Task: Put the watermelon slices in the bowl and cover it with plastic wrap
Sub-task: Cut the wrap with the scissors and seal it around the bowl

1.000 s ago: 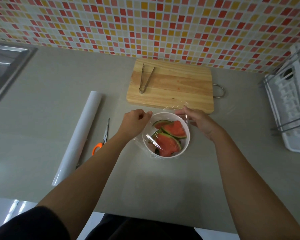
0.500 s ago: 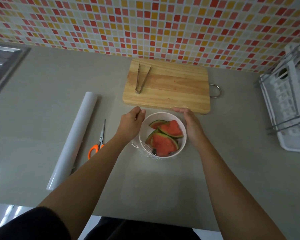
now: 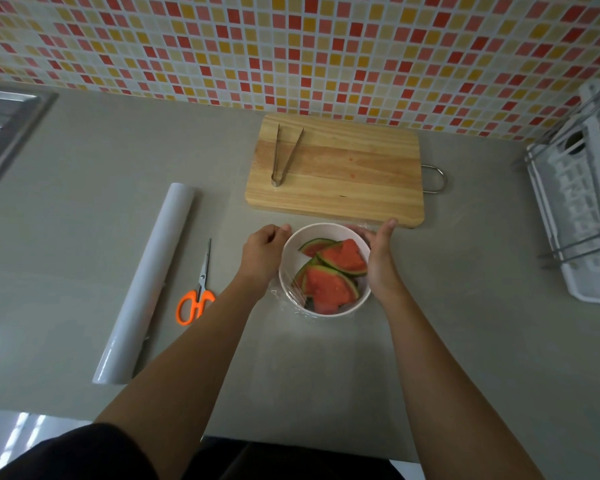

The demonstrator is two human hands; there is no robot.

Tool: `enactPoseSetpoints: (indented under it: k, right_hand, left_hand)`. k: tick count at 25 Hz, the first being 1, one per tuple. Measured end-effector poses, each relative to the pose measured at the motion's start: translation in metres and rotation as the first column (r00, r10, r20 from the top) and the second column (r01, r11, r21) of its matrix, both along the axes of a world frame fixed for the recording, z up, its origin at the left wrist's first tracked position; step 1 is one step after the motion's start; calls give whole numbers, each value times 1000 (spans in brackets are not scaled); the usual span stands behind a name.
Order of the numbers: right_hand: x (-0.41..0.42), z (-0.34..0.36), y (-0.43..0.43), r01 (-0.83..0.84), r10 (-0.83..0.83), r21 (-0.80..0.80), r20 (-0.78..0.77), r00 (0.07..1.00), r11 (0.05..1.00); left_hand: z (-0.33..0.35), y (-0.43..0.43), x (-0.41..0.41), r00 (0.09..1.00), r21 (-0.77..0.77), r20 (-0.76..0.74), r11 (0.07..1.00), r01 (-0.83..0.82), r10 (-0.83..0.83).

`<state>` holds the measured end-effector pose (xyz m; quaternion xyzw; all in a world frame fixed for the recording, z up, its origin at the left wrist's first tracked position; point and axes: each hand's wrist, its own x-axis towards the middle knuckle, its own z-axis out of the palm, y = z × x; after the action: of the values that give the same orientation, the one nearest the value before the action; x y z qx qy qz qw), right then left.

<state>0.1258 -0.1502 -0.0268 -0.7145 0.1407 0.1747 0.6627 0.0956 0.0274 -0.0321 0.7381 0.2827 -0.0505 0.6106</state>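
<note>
Bowl (image 3: 321,226): between both hands, wrap (image 3: 296,299) over it.
Left hand (image 3: 262,252): curled at bowl's left; grip unclear.
Right hand (image 3: 379,261): flat against bowl's right.

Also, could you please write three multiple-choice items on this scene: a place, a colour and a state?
1. Where do the tongs lie? A on the wooden cutting board; B in a drawer; C in a pan.
2. The scissors' handles are: A blue; B orange; C black.
3. The watermelon slices are: A on a plate; B on the cutting board; C in the white bowl under plastic wrap.
Answers: 1 A, they rest on its left part; 2 B, both loops are orange; 3 C, crinkled wrap lies over its rim.
</note>
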Motion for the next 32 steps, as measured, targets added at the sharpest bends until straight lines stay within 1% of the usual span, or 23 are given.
enactPoseSetpoints:
  k: [2, 4, 6, 8, 11, 14, 15, 17, 19, 21, 23, 24, 25, 26, 27, 28, 29, 30, 31, 32]
  right_hand:
    - [-1, -1, 1, -17, 16, -26, -40, 999, 1000]
    - [0, -1, 0, -14, 13, -13, -75, 997, 1000]
    - [0, -2, 0, 7, -9, -12, -117, 993, 1000]
    - [0, -2, 0, 24, -33, -55, -156, 987, 998]
    - [-2, 2, 5, 53, -82, -186, -148, 986, 981]
    - [-4, 5, 9, 140, -182, -362, -85, 980, 922]
    - [-3, 6, 11, 162, -211, -415, -74, 975, 895]
    - [-2, 4, 14, 195, -272, -558, -59, 960, 806]
    - [-3, 2, 17, 195, -337, -668, -88, 937, 718]
    - [-7, 4, 13, 220, -397, -689, -107, 911, 690]
    - [-5, 2, 11, 298, -472, -678, -82, 878, 672]
    - [-6, 1, 11, 352, -519, -692, -39, 854, 631]
    - [-8, 2, 10, 423, -554, -702, 48, 831, 574]
    - [-11, 3, 8, 533, -550, -660, 210, 808, 530]
    - [-15, 4, 6, 611, -469, -540, 393, 791, 579]
    - [-17, 3, 4, 572, -330, -377, 538, 776, 729]
    - [-20, 3, 3, 393, -179, -255, 591, 786, 884]
    - [-20, 3, 2, 166, -23, -199, 574, 819, 966]
    - [-16, 1, -1, -31, 132, -197, 524, 842, 980]
    - [-12, -1, -2, -153, 245, -225, 468, 849, 962]
  left_hand:
    - [1, -3, -1, 999, -139, -13, 989, -47, 46]
    - [3, -5, -1, 996, -283, 2, 955, -84, 89]
    - [3, -6, 0, 995, -348, 47, 935, -64, 86]
    - [3, -8, 2, 995, -355, 60, 933, -56, 82]
    - [2, -8, 4, 995, -313, 5, 945, -96, 102]
    - [-2, -3, 5, 996, -170, -56, 982, -85, 76]
    - [-1, -2, 5, 996, -132, -63, 988, -75, 67]
    - [2, 0, 6, 996, -81, -61, 994, -66, 62]
    - [6, 1, 9, 996, -49, -68, 997, -61, 57]
    - [10, -1, 7, 997, -37, -68, 999, -32, 29]
    - [11, -1, 8, 998, -27, -66, 1000, -16, 14]
    - [12, -2, 7, 998, -24, -65, 1000, -14, 13]
    - [12, -2, 7, 998, -15, -65, 1000, -16, 15]
    - [12, -2, 7, 998, -2, -64, 1000, -18, 18]
    - [13, -2, 7, 998, 12, -63, 1000, -20, 21]
    - [12, -2, 7, 998, 23, -63, 1000, -21, 22]
    - [12, -2, 6, 998, 30, -62, 999, -18, 20]
    - [12, -2, 7, 998, 36, -59, 999, -13, 15]
    - [13, -2, 6, 998, 43, -55, 999, -5, 8]
    - [13, -2, 6, 999, 50, -49, 999, 2, 1]
